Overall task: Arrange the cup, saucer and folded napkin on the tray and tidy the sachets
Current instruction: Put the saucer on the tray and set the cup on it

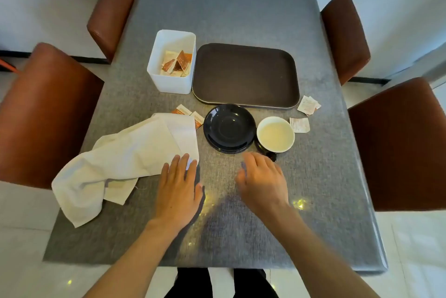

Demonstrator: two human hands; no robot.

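Observation:
A dark brown tray (pixel 246 74) lies bare in the middle of the grey table. In front of it sit a black saucer (pixel 229 128) and, to its right, a cup (pixel 275 134) with a cream inside. A crumpled white napkin (pixel 125 157) sprawls at the left. My left hand (pixel 179 189) lies flat, fingertips on the napkin's near right corner. My right hand (pixel 261 180) hovers just in front of the cup, fingers loosely curled, holding nothing. Loose sachets lie right of the tray (pixel 308 105), beside the cup (pixel 299 125) and behind the napkin (pixel 187 112).
A white box (pixel 172 61) holding several sachets stands left of the tray. Brown padded chairs flank the table, two at the left (pixel 48 114) and two at the right (pixel 398 145). The table's near edge (pixel 217 264) is close to my body.

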